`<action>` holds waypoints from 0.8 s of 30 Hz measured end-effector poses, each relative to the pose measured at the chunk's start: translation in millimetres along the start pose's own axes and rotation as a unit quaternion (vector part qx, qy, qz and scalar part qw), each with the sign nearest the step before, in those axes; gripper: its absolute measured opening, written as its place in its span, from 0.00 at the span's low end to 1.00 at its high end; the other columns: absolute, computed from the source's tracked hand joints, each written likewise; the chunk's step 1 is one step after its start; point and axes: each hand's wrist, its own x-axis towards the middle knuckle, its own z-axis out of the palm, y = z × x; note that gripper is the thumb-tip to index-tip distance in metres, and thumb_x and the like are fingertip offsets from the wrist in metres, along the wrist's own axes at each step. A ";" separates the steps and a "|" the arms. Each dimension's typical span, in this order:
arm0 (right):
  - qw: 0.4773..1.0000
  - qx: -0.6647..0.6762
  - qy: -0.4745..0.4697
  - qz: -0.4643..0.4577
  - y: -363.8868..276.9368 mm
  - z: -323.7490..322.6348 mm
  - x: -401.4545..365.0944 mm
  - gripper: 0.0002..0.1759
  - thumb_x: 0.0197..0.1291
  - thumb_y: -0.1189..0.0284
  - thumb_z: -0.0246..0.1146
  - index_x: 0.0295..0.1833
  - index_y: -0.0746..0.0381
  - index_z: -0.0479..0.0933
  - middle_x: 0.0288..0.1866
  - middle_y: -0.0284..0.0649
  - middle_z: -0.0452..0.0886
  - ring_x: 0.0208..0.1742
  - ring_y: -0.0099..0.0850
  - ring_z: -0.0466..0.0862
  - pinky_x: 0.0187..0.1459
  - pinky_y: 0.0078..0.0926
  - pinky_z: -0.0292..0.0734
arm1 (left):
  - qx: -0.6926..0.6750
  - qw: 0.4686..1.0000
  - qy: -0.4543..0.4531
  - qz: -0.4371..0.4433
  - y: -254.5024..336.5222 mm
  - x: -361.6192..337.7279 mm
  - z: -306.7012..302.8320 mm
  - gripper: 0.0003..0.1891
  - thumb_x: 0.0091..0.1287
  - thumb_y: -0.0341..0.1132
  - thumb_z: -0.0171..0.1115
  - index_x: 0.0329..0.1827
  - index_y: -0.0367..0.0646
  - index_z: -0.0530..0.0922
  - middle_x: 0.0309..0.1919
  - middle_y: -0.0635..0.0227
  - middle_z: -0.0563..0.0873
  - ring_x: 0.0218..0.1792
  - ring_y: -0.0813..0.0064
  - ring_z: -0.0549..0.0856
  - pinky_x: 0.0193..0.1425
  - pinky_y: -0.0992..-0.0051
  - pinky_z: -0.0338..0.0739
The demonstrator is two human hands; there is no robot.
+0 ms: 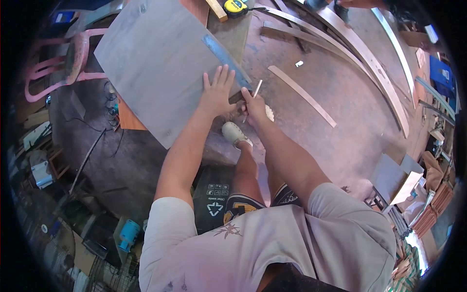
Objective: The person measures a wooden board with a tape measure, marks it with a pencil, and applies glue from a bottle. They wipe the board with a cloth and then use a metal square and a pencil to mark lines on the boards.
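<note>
A large flat grey-brown board [146, 63] lies at the upper left, tilted across the view. Along its right edge rests a blue-grey metal square [221, 54], its dark handle end near my hands. My left hand [218, 92] lies on the board, fingers spread, with its thumb side by the square's lower end. My right hand [254, 108] is closed around the square's handle at the board's corner. A thin pale pencil [258, 87] sticks up from between its fingers. The lower fingers of my right hand are partly hidden.
A yellow tape measure [235, 7] sits beyond the board. Curved wood strips [360, 44] and a thin strip [301, 96] lie on the floor at right. A pink chair [82, 53] stands at left. Another person's feet [335, 6] show at top. Boards [389, 177] stand at lower right.
</note>
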 end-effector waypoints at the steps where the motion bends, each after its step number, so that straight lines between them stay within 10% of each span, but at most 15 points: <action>1: 1.000 -0.018 0.006 0.002 -0.9 -1.6 2.3 0.14 0.64 0.64 0.64 0.32 0.59 0.70 0.16 0.31 0.68 0.11 0.21 0.66 0.10 0.20 0.57 | 0.020 1.000 -0.021 -0.012 2.5 1.0 -2.3 0.54 0.45 0.53 0.71 0.76 0.44 0.53 0.76 0.53 0.51 0.77 0.57 0.50 0.72 0.37 0.43; 24: 0.999 -0.052 -0.004 -0.003 -8.0 -7.1 4.4 0.17 0.65 0.59 0.62 0.30 0.59 0.69 0.17 0.32 0.69 0.12 0.22 0.66 0.11 0.24 0.56 | 0.003 0.975 -0.080 -0.206 -7.0 61.6 -25.8 0.59 0.50 0.61 0.69 0.77 0.39 0.45 0.78 0.57 0.46 0.78 0.61 0.46 0.74 0.45 0.51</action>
